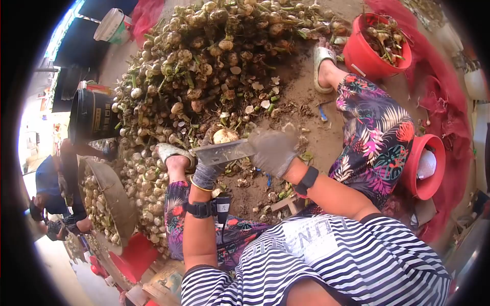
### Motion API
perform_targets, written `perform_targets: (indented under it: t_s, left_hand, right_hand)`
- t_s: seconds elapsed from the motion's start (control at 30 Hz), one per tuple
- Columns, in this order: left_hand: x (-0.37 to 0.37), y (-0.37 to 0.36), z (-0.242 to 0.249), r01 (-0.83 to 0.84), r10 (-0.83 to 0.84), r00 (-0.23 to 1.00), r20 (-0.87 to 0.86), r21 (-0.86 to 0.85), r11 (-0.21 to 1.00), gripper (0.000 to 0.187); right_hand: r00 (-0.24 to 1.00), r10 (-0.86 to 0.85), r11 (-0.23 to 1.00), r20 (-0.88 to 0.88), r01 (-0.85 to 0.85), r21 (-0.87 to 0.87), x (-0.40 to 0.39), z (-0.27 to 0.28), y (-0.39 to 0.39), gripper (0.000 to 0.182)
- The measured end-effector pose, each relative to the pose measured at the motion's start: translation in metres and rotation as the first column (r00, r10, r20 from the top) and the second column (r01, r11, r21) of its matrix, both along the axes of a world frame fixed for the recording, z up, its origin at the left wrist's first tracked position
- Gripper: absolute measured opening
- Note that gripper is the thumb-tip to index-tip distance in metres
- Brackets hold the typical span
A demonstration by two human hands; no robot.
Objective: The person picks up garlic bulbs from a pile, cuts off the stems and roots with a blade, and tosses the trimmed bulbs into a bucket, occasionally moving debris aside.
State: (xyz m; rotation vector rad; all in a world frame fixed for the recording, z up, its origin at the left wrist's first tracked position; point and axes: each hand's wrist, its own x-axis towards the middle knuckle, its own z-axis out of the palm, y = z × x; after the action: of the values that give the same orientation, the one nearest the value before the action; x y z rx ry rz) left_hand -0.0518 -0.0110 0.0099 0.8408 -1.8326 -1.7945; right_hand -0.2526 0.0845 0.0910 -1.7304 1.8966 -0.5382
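Left hand (206, 171) is wearing a grey glove, sitting just off center toward 8 o'clock. Its fingers are curling around a pale bulb (225, 135), partly hidden behind the blade; exact closure unclear. Bulb is sitting near center, toward 11. Right hand (275, 149), also gloved and motion-blurred, is sitting just toward 1; fingers are closing on the near end of a flat metal blade (224, 152), grip detail hidden. Blade is pointing toward 9, just below the bulb. Bulb pile (191, 64) is covering the ground around 11. Red bucket (357, 53) is holding stemmed bulbs between 1 and 2. Second red bucket (437, 171) is standing at 3. Co-worker (51, 178) is showing between 8 and 9.
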Motion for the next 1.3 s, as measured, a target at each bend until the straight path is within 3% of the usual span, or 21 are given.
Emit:
perform_targets:
  t_s: [0.07, 0.13, 0.17, 0.23, 0.27, 0.33, 0.4, 0.43, 0.47, 0.53, 0.6, 0.67, 0.77, 0.83, 0.93, 1.0, 1.03, 1.1, 1.2, 1.27, 1.3]
  left_hand:
    - [0.006, 0.005, -0.002, 0.086, 0.036, 0.966, 0.257, -0.448, 0.89, 0.043]
    - [0.01, 0.01, -0.006, 0.168, 0.103, 0.924, 0.368, -0.634, 0.755, 0.043]
    - [0.006, 0.012, -0.002, 0.482, 0.199, 0.782, 0.591, -0.776, 0.406, 0.038]
    - [-0.003, 0.015, 0.005, 0.525, 0.176, 0.82, 0.545, -0.838, 0.151, 0.026]
    - [-0.014, 0.021, 0.017, 0.525, 0.176, 0.82, 0.544, -0.838, 0.147, 0.026]
    - [-0.033, 0.028, 0.033, 0.235, 0.04, 0.892, 0.451, -0.536, 0.811, 0.02]
    - [-0.039, 0.032, 0.043, 0.362, 0.004, 0.847, 0.531, -0.582, 0.728, 0.024]
    - [-0.041, 0.049, 0.062, 0.004, 0.044, 0.987, 0.157, -0.294, 0.956, 0.029]
    - [-0.042, 0.059, 0.082, -0.213, 0.242, 0.953, -0.18, 0.169, 0.962, 0.034]
    - [-0.02, 0.049, 0.096, -0.292, 0.324, 0.946, -0.035, 0.347, 0.891, 0.047]
    - [-0.017, 0.031, 0.091, -0.303, 0.3, 0.953, 0.048, 0.069, 0.951, 0.049]
    - [-0.012, 0.014, 0.074, -0.389, 0.386, 0.86, 0.335, -0.06, 0.919, 0.051]
    - [-0.002, 0.007, 0.063, -0.525, 0.443, 0.814, 0.377, 0.148, 0.838, 0.046]
    - [-0.002, 0.021, 0.047, -0.368, 0.617, 0.781, -0.094, 0.728, 0.578, 0.039]
    - [-0.01, 0.037, 0.046, -0.169, 0.603, 0.741, -0.295, 0.787, 0.593, 0.053]
    - [0.0, 0.023, 0.079, 0.092, 0.513, 0.621, -0.592, 0.706, 0.703, 0.063]
    - [0.026, 0.005, 0.101, -0.124, 0.608, 0.501, -0.616, 0.644, 0.755, 0.063]
    - [0.104, -0.041, 0.168, -0.153, 0.404, 0.36, -0.841, 0.374, 0.915, 0.067]
    - [0.13, -0.061, 0.23, -0.536, 0.579, 0.162, -0.799, 0.422, 0.732, 0.063]
    - [0.24, -0.167, 0.16, -0.366, 0.596, 0.537, -0.597, 0.471, 0.802, 0.063]
    - [0.221, -0.193, 0.114, -0.63, 0.73, 0.569, -0.379, 0.369, 0.683, 0.063]
  right_hand:
    - [1.0, -0.008, 0.998, 0.012, 0.009, -0.06, 0.003, -0.007, 0.006, 0.021]
    - [1.0, -0.014, 0.993, 0.024, 0.017, -0.121, 0.004, -0.014, 0.012, 0.02]
    - [0.998, -0.018, 0.985, 0.059, 0.028, -0.171, 0.003, -0.016, 0.013, 0.02]
    - [0.996, -0.022, 0.984, 0.084, 0.037, -0.176, -0.003, -0.027, 0.015, 0.021]
    - [0.996, -0.025, 0.983, 0.084, 0.039, -0.179, -0.003, -0.025, 0.017, 0.021]
    - [0.986, -0.059, 0.997, 0.159, 0.049, 0.067, -0.007, -0.02, 0.017, 0.021]
    - [0.994, -0.077, 0.995, 0.082, 0.071, 0.073, -0.01, -0.026, 0.02, 0.022]
    - [0.995, -0.089, 0.992, 0.035, 0.085, 0.095, -0.012, -0.022, 0.023, 0.021]
    - [0.988, 0.068, 0.9, -0.138, -0.001, 0.437, -0.047, -0.115, 0.011, 0.024]
    - [0.92, 0.276, 0.816, -0.279, -0.071, 0.573, -0.045, -0.108, -0.004, 0.034]
    - [0.919, -0.393, 0.875, 0.013, 0.369, 0.314, -0.034, -0.123, -0.014, 0.025]
    - [0.895, -0.423, 0.884, 0.141, 0.373, 0.282, -0.027, -0.073, -0.002, 0.023]
    - [0.733, -0.53, 0.846, 0.426, 0.488, 0.213, -0.018, -0.022, 0.001, 0.024]
    - [0.785, -0.264, 0.778, 0.561, 0.517, -0.356, -0.002, 0.0, 0.001, 0.016]
    - [0.869, -0.198, 0.91, 0.453, 0.335, -0.244, 0.015, -0.003, 0.003, 0.017]
    - [0.941, -0.262, 0.899, 0.215, 0.156, 0.41, 0.015, -0.088, 0.002, 0.03]
    - [0.945, -0.294, 0.722, 0.145, 0.121, 0.681, 0.012, -0.118, 0.007, 0.032]
    - [0.97, -0.204, 0.859, 0.13, 0.114, 0.5, 0.032, -0.224, 0.009, 0.034]
    - [0.971, -0.186, 0.94, 0.153, 0.13, 0.315, 0.027, -0.192, -0.002, 0.036]
    - [0.948, -0.25, 0.925, 0.199, 0.173, 0.338, 0.012, -0.14, -0.016, 0.035]
    - [0.912, -0.347, 0.866, 0.219, 0.221, 0.449, 0.009, -0.128, -0.017, 0.034]
